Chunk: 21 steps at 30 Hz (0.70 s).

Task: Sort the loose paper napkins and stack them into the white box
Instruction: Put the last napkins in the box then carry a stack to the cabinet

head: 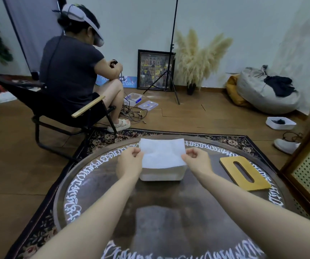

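From the head camera, a napkin (162, 155) is held flat and stretched just above the white box (161, 173), which stands near the middle of the round dark surface (98, 184). The left hand (130, 161) pinches the sheet's left edge between thumb and fingertips; the right hand (195, 158) pinches its right edge the same way, so the paper spans the gap between the two hands and covers most of the box's open top. Only the box's near wall shows below the sheet; what already lies inside is hidden.

The napkin looks thin, soft and very light, with a slight ripple across it, so it will likely sag, crease or tear if pulled hard; holding it gently at opposite edges, as here, seems the sound way to keep it flat while lowering it in. A wooden lid (245, 172) with a slot lies on the surface to the right, well apart from the box.
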Motion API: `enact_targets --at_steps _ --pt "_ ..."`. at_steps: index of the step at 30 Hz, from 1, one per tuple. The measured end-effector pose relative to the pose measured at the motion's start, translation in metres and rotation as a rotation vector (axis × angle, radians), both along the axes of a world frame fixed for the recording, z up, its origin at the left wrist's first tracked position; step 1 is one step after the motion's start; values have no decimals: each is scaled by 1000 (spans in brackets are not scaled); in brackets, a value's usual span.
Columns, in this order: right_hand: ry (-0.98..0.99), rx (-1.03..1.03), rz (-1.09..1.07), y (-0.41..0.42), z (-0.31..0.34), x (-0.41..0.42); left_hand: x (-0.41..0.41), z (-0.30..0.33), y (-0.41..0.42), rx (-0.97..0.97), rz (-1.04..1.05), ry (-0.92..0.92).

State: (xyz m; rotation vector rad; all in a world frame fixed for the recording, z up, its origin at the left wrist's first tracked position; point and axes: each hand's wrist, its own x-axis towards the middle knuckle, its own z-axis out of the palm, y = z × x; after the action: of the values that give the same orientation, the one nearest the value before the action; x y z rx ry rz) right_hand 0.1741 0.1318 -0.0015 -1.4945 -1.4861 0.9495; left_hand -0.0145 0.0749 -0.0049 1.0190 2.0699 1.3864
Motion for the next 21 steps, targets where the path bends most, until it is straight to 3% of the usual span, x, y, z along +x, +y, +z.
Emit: enact_targets --at_steps 10,16,19,21 --pt "-233 -51 -13 48 -5 -10 -6 11 49 -251 -31 277" --pt "-383 -42 10 47 -3 -6 -7 1 49 -292 -36 376" --pt "-659 201 116 47 3 -2 -5 1 48 -197 -122 740" --pt "-840 317 281 45 9 -4 -3 2 50 -131 -298 957"
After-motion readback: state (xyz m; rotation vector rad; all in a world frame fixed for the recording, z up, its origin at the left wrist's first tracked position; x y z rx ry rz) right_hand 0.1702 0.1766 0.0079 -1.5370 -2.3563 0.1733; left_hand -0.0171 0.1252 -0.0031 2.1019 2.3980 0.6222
